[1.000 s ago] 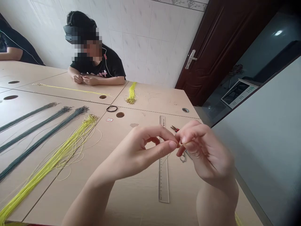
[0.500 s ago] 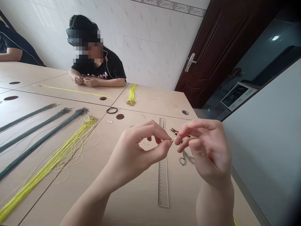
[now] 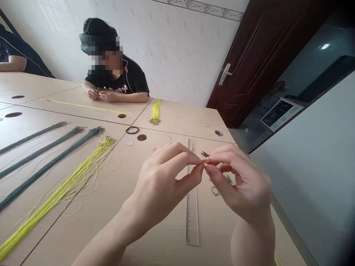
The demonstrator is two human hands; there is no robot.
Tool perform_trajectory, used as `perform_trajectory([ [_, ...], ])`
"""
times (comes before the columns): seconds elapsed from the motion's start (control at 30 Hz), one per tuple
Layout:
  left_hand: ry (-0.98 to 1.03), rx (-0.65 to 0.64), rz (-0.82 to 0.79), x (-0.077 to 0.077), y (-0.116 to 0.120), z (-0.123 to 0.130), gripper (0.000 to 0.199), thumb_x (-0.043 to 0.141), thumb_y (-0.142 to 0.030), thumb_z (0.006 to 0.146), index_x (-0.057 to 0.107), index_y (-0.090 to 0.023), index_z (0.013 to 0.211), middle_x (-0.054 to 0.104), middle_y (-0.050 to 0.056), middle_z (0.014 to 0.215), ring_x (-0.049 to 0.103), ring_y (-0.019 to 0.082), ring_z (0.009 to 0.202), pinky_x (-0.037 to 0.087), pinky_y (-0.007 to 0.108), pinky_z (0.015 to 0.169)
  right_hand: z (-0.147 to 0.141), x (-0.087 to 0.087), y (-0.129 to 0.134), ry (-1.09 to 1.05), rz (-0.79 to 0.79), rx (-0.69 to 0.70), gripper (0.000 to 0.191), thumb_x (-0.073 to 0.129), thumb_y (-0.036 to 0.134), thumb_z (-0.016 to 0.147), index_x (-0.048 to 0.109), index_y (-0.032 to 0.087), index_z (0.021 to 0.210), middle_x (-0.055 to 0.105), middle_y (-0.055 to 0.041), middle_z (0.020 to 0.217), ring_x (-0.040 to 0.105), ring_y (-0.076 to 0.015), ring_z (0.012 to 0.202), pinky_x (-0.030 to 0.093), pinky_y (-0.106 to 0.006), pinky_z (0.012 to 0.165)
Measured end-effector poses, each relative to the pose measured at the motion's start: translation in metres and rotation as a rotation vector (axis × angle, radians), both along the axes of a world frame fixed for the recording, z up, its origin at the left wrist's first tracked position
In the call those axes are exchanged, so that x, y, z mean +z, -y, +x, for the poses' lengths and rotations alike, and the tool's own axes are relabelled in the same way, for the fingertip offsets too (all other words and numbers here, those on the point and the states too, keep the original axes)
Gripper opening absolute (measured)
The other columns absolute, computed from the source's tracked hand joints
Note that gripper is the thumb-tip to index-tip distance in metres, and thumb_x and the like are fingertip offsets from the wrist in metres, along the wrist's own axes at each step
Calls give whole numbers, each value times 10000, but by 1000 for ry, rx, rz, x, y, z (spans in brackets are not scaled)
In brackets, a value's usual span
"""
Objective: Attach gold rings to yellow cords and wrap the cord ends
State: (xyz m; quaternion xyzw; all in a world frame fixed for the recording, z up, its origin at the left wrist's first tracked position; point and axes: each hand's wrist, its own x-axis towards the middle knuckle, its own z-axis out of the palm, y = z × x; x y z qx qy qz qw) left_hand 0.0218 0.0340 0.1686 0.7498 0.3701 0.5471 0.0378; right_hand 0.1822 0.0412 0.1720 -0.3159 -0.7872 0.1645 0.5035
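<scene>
Hands [image 3: 163, 184] closer together | both pinching 1 thin gold wire loop [image 3: 206, 162]

Small gold-coloured loop [image 3: 206, 162], thin and curved, exact material too small to tell. Pinched up off any surface, at 3 o'clock of the left hand [image 3: 163, 181], 9 o'clock of the right hand [image 3: 241, 181], both gripping it.

Seated co-worker [image 3: 119, 83], apparently wooden door [image 3: 246, 70]
</scene>
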Motion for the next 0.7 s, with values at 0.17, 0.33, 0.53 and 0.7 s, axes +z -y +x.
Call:
perform_trajectory([
  [0.17, -10, 48, 34, -2, -1, 2, 89, 603, -89, 779, 638, -151, 725, 629, 14, 711, 569, 122, 650, 454, 271, 610, -3, -1, -1, 15, 93, -64, 117, 593, 50, 790, 628, 156, 824, 576, -5, 737, 518, -89, 636, 431, -192, 456],
  [0.33, 49, 34, -48, -1, 1, 4, 112, 604, -83, 757, 615, -155, 671, 596, 4, 681, 549, 118, 635, 437, 267, 594, -4, -3, -3, 79, 270, -112, 118, 599, 40, 778, 587, 157, 794, 560, -3, 697, 512, -103, 640, 419, -224, 497],
  [0.53, 106, -67, -270, 1, 3, 3, 129, 597, -67, 734, 604, -176, 666, 543, -29, 672, 529, 87, 628, 413, 213, 542, -4, -5, -6, 219, 478, -160, 129, 573, 48, 794, 532, 170, 776, 544, -14, 747, 514, -115, 672, 433, -243, 552],
  [0.7, 116, -67, -336, 1, -1, 1, 135, 584, -84, 740, 592, -187, 654, 538, -33, 678, 518, 91, 632, 406, 224, 554, 2, -6, -10, 230, 409, -141, 103, 563, 92, 820, 546, 190, 792, 559, -5, 760, 534, -113, 683, 450, -220, 545],
])
